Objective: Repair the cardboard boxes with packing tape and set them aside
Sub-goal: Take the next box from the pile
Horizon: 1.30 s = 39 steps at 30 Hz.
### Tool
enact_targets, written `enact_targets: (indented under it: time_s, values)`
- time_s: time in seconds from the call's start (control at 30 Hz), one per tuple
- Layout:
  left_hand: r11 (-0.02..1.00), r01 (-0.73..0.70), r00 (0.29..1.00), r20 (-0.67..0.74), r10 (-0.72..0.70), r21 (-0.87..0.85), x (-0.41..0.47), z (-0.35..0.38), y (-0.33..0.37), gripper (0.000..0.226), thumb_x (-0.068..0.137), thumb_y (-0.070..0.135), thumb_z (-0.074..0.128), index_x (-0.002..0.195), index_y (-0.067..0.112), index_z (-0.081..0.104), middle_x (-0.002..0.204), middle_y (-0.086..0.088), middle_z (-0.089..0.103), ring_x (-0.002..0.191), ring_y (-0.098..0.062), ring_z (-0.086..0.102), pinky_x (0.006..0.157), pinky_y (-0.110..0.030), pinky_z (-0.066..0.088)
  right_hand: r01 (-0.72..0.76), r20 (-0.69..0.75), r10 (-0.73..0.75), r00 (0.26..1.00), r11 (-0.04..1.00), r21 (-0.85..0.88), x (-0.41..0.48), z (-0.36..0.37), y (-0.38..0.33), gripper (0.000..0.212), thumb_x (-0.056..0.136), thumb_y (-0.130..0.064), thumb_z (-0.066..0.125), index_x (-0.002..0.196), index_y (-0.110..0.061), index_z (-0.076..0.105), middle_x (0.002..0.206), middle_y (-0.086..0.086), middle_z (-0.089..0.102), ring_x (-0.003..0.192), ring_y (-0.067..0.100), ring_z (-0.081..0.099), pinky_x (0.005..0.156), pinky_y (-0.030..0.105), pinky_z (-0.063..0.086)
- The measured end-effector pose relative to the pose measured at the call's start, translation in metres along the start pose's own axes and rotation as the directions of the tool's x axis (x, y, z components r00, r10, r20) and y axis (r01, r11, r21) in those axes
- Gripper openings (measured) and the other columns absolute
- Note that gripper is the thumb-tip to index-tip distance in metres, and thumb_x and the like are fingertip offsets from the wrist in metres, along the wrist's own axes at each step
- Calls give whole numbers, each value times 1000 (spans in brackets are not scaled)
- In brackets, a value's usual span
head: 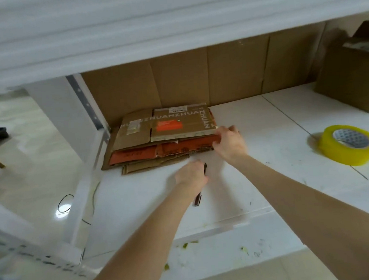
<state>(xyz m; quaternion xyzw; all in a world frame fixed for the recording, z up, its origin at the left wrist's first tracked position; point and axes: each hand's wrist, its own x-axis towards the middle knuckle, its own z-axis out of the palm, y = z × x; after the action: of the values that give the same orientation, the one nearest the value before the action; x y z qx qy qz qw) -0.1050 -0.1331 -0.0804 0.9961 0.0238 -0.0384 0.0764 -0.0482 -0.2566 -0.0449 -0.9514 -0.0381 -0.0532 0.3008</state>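
A stack of flattened cardboard boxes (157, 142) lies at the back left of the white table (267, 133), against a cardboard wall. The top box (179, 123) has white lettering and an orange label; an orange one lies under it. My right hand (229, 144) grips the stack's right front corner, fingers curled round the edge. My left hand (191, 172) hovers just in front of the stack and holds a dark, slim tool (199, 199) that sticks out below the fist. A roll of yellowish clear packing tape (349, 144) lies flat at the right.
A brown cardboard box (355, 75) with open flaps stands at the back right. A white shelf (126, 29) overhangs the table. Left of the table is a glossy floor (27, 174) with cables and a wooden chair leg. Small green scraps lie near the table's front edge.
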Motion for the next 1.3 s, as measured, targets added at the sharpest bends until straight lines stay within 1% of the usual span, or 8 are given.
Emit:
enact_targets:
  time_s: [0.27, 0.5, 0.6, 0.73, 0.9, 0.97, 1.2, 1.3]
  values:
    - [940, 340, 940, 19, -341, 35, -37, -14, -54, 21, 89, 18, 54, 109, 13, 55, 111, -9, 60, 105, -28, 59, 70, -31, 41, 61, 90, -63, 994, 998, 16, -30, 2, 5, 39, 94, -27, 54, 132, -23, 50, 132, 8, 44, 122, 28, 42, 101, 39, 39]
    - [867, 489, 867, 48, -495, 97, -63, -26, -99, 22, 88, 18, 53, 108, 13, 56, 99, -5, 58, 94, -26, 58, 67, -32, 43, 25, 148, -40, 988, 994, 106, -23, -9, 8, 43, 92, -27, 56, 134, -19, 51, 131, 9, 45, 122, 29, 45, 104, 40, 40]
    - [874, 457, 889, -91, -448, 164, -50, -36, -98, 26, 91, 28, 54, 113, 13, 54, 106, -6, 56, 92, -24, 57, 65, -32, 41, -30, 157, 7, 988, 989, 144, -5, -10, 6, 41, 92, -24, 54, 132, -17, 53, 127, 10, 46, 115, 31, 51, 102, 41, 44]
    - [967, 227, 898, -358, -255, -118, -5, -52, -90, 33, 95, 30, 52, 125, 17, 49, 121, -4, 52, 109, -25, 54, 69, -32, 44, -67, 126, 42, 991, 978, 199, 27, -5, 2, 24, 92, -23, 48, 112, -14, 56, 110, 10, 54, 110, 32, 51, 95, 42, 47]
    - [955, 249, 937, -209, -280, -161, 50, -54, -97, 56, 98, 26, 44, 149, 19, 23, 151, -5, 33, 141, -25, 27, 110, -41, 35, -170, 209, 111, 972, 942, 289, 67, 3, -2, 11, 87, -17, 56, 79, -10, 52, 82, 4, 57, 79, 22, 57, 63, 30, 45]
    - [949, 280, 941, -151, -301, -147, 60, -47, -105, 56, 98, 23, 42, 150, 17, 23, 153, -7, 31, 141, -26, 27, 114, -42, 28, -220, 264, 137, 955, 923, 314, 80, 7, -2, 13, 84, -18, 60, 72, -14, 54, 77, 6, 60, 71, 20, 58, 57, 27, 42]
    - [931, 293, 925, -183, -334, -217, 63, -30, -115, 54, 97, 26, 42, 149, 18, 29, 153, -3, 33, 135, -25, 40, 107, -40, 40, -346, 309, 227, 924, 838, 421, 106, 16, 1, 20, 83, -26, 71, 90, -11, 60, 91, 7, 67, 85, 23, 66, 82, 40, 56]
    - [917, 295, 914, -200, -352, -267, 61, -34, -113, 59, 95, 29, 47, 150, 19, 25, 152, -4, 34, 132, -26, 43, 104, -42, 42, -404, 333, 252, 909, 729, 552, 108, 17, -5, 19, 84, -25, 71, 94, -10, 63, 95, 6, 67, 89, 23, 65, 83, 37, 55]
